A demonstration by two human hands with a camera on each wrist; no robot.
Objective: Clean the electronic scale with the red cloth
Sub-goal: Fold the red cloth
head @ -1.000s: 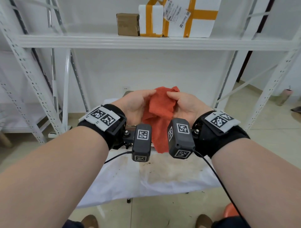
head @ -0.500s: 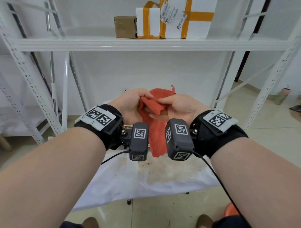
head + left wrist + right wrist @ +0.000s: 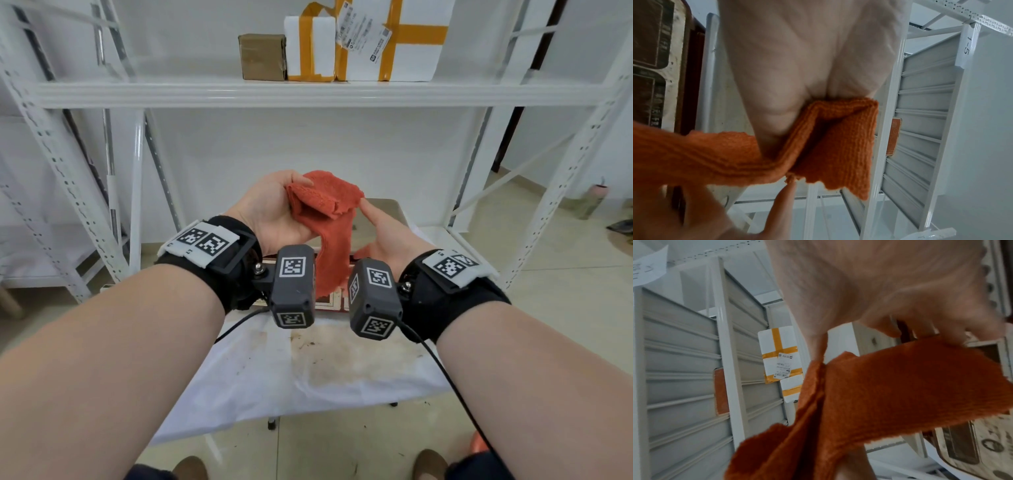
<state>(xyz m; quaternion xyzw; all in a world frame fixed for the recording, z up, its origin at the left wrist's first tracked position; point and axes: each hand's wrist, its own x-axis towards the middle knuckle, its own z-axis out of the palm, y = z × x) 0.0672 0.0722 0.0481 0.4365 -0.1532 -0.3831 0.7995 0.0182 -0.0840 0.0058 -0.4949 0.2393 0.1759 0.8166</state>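
The red cloth [image 3: 323, 202] is held in the air between both hands, above the electronic scale. My left hand [image 3: 274, 212] pinches its folded upper part [image 3: 834, 139] between thumb and fingers. A strip of it hangs down to my right hand [image 3: 385, 236], which lies palm up and grips the lower end [image 3: 910, 386]; its forefinger points at the fold. The scale's steel platter [image 3: 388, 214] shows behind the right hand. Its dirty red-edged front panel [image 3: 330, 301] peeks out under the wrist cameras and appears in the wrist views [image 3: 649, 65] [image 3: 972, 447].
The scale stands on a small table with a stained white cover [image 3: 308, 377]. White metal shelving [image 3: 308, 94] frames it on both sides and above. On that shelf sit a brown box [image 3: 262, 56] and taped white parcels [image 3: 394, 41]. Tiled floor lies to the right.
The cloth has been folded over at the top. My left hand now holds the fold alone; my right hand has slid down and to the right along the hanging strip.
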